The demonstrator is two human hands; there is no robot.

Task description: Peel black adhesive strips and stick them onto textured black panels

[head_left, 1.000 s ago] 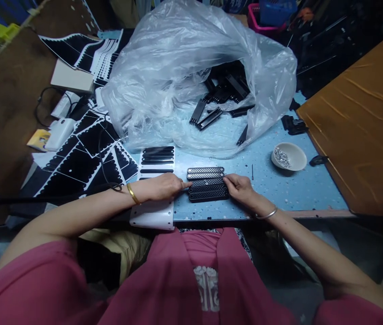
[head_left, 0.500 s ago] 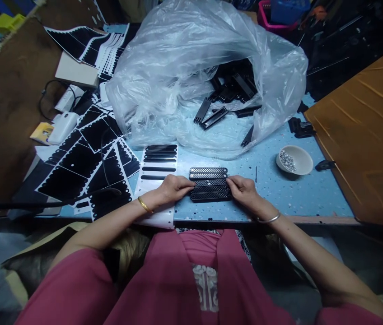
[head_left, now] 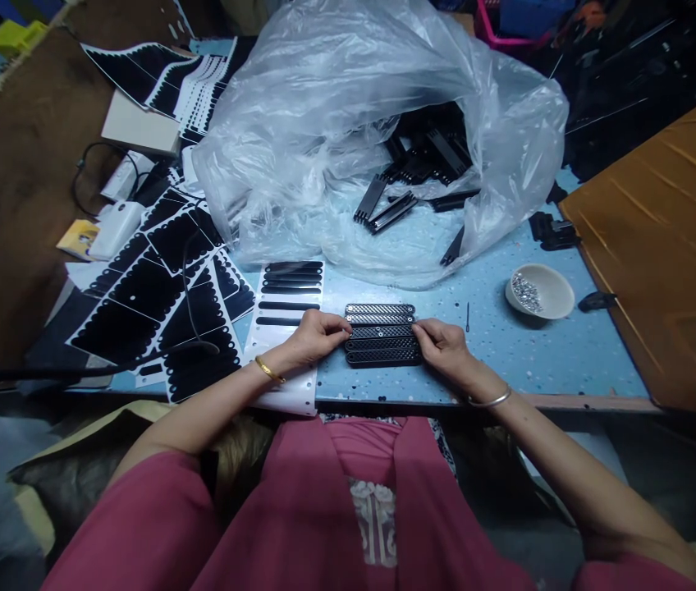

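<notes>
Several black perforated strips lie side by side on the blue speckled table, near its front edge. At their left end is my left hand, thumb and fingertips pinched together at the end of one strip. My right hand pinches the right end of the strips, with its fingers curled. Left of the strips, partly under my left wrist, lies a white sheet with narrow black stickers. A thin dark pin lies right of the strips.
A white bowl of small metal pieces stands at the right. Behind, a big clear plastic bag holds black parts. Black sticker sheets and a cable cover the left. An orange-brown panel borders the right side.
My left hand has shifted very slightly left at the strips' end. My right hand stays at the right end. The view has moved slightly.
</notes>
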